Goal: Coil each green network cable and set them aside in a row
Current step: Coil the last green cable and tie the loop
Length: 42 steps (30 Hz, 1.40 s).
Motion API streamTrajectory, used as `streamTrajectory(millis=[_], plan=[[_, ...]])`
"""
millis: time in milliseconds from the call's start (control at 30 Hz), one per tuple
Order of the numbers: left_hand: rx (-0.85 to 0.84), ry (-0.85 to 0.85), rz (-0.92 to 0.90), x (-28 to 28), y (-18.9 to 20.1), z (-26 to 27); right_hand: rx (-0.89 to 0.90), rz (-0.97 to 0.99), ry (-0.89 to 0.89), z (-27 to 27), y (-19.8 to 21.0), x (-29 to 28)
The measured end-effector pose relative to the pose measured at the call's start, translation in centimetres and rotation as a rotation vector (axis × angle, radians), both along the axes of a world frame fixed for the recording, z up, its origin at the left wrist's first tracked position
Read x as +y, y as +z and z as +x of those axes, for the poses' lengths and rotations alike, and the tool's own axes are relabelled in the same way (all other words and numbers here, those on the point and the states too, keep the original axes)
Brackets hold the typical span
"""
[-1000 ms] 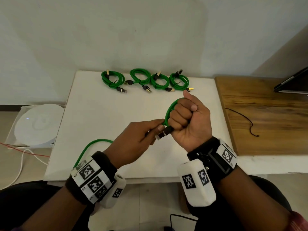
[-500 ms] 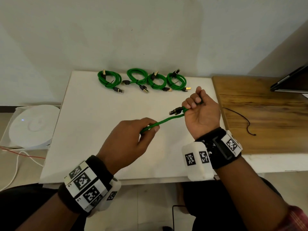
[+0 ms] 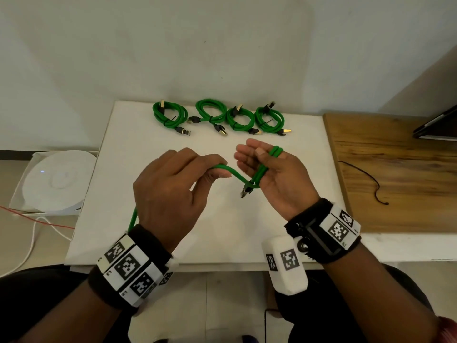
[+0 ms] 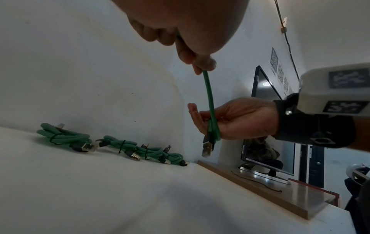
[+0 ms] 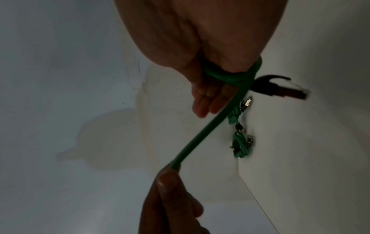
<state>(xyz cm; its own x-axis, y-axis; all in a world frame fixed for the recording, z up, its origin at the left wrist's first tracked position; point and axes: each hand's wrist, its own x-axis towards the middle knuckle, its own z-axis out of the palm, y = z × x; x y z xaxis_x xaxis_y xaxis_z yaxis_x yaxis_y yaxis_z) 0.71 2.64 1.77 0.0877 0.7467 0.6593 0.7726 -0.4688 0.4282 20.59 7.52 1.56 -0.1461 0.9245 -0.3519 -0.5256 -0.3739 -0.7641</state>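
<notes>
A loose green network cable (image 3: 232, 173) runs from my left hand (image 3: 220, 169) to my right hand (image 3: 277, 179), above the white table (image 3: 148, 149). The left thumb and forefinger pinch the cable (image 4: 209, 95); its tail hangs past that wrist. My right hand is palm up with straight fingers, and the cable (image 5: 210, 126) is looped around the palm. Its black connector (image 3: 246, 190) dangles below the palm. Several coiled green cables (image 3: 217, 118) lie in a row at the table's far edge.
A wooden board (image 3: 395, 169) adjoins the table on the right, with a thin black cord (image 3: 368, 177) on it and a monitor (image 4: 264, 126) at its back. A round white device (image 3: 57, 181) sits on the floor to the left. The wall stands close behind the table.
My right hand has gone from a fist to straight fingers, palm up, with the cable now looped round the palm. My left hand has come closer, still pinching the cable.
</notes>
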Motion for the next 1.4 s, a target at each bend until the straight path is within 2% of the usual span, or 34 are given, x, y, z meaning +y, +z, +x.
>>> streamTrajectory(millis=[200,333,467,567,733,967,1167,1400], plan=[[0.0,0.003,-0.005,0.2,-0.4,-0.6,-0.191,0.067,0.361,-1.3,0.2,-1.6],[0.022,-0.033,-0.015,0.1,-0.7,-0.6,-0.343,0.118,0.538,-2.1,0.3,-2.6],[-0.018,-0.026,-0.034,0.3,-0.7,-0.7,-0.303,0.125,0.563,-2.6,-0.5,-3.0],[-0.066,-0.028,-0.052,0.4,-0.8,-0.6,-0.343,0.125,0.569,-3.3,-0.3,-3.2],[-0.124,-0.024,-0.094,0.3,-1.1,-0.6,-0.189,0.094,0.71,-4.3,0.3,-3.6],[-0.193,-0.023,-0.193,0.7,-0.7,-0.9,-0.142,0.027,0.744,-4.0,0.6,-3.3],[-0.243,-0.031,-0.392,1.5,-0.8,-0.9,0.059,-0.07,0.687,-3.1,1.4,-3.4],[-0.244,-0.314,-0.787,1.5,-2.3,-0.9,0.02,-0.07,0.444,-2.4,1.6,-3.6]])
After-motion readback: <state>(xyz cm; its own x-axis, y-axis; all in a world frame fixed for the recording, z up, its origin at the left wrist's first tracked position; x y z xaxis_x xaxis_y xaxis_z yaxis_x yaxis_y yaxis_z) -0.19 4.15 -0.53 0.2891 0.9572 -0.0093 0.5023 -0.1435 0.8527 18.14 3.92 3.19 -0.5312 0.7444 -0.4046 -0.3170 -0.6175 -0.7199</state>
